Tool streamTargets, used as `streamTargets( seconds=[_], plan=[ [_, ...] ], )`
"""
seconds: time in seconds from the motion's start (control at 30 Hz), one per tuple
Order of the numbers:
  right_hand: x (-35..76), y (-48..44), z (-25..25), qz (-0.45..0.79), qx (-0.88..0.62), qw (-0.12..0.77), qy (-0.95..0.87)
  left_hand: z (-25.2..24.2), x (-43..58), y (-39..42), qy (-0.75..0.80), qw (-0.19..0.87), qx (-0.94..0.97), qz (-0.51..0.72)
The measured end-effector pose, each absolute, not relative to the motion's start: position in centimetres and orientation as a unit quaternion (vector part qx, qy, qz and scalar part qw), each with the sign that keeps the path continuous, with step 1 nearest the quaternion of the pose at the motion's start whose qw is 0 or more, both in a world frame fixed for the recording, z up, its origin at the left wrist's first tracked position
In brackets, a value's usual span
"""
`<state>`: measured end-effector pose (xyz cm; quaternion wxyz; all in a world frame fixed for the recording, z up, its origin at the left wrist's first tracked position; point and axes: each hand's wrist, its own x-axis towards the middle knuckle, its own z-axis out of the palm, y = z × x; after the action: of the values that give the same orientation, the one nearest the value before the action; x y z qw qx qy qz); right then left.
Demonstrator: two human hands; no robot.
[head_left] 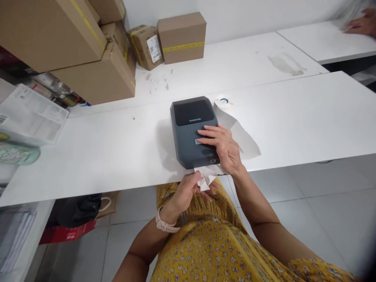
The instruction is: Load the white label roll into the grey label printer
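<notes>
A dark blue-grey label printer (188, 145) with a black glossy top panel stands near the table's front edge. My right hand (225, 147) rests on its top right side, fingers stretched out across the lid by a light button. Crumpled white paper (205, 176) sticks out at the printer's front edge. My left hand (190, 188) grips that paper below the table edge, thumb on top. To the printer's right lies a strip of white label paper (242, 137), with a small roll (223, 102) at its far end.
Cardboard boxes (182, 37) with yellow tape stand at the back and are stacked at the left. A white printed carton (35, 113) and a green package (19, 153) sit at the left edge. Another person's hand (361, 23) rests on the far right table.
</notes>
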<state>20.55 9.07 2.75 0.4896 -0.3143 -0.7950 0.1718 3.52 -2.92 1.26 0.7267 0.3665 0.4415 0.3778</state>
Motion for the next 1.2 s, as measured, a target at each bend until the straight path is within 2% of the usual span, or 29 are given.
streamTargets(
  seconds=[0.13, 0.5, 0.7, 0.87, 0.93, 1.07, 1.13, 1.2],
  plan=[
    [20.5, 9.1, 2.9, 0.177, -0.315, 0.492, -0.792, 2.9, 4.6, 0.2, 0.371, 0.788, 0.340, 0.355],
    [20.3, 9.1, 3.0, 0.185, -0.337, 0.490, -0.782, 2.7, 6.1, -0.1, 0.394, 0.783, 0.326, 0.354],
    [20.5, 9.0, 3.3, 0.149, -0.319, 0.488, -0.799, 1.9, 4.7, 0.1, 0.449, 0.685, 0.479, 0.315],
    [21.0, 8.6, 5.4, -0.010, -0.319, 0.389, -0.864, 2.3, 1.4, -0.5, 0.498, 0.544, 0.631, 0.242],
    [20.9, 8.9, 6.2, -0.057, -0.305, 0.357, -0.881, 2.7, -0.2, -1.0, 0.491, 0.520, 0.651, 0.253],
    [20.6, 10.0, 6.1, -0.021, -0.278, 0.355, -0.892, 2.8, -2.2, -1.7, 0.513, 0.425, 0.619, 0.415],
    [20.5, 10.0, 4.9, 0.024, -0.288, 0.395, -0.872, 2.3, -2.2, -1.5, 0.529, 0.309, 0.579, 0.538],
    [20.5, 9.3, 3.1, 0.062, -0.300, 0.461, -0.833, 1.7, -1.5, -1.1, 0.534, 0.207, 0.555, 0.604]
  ],
)
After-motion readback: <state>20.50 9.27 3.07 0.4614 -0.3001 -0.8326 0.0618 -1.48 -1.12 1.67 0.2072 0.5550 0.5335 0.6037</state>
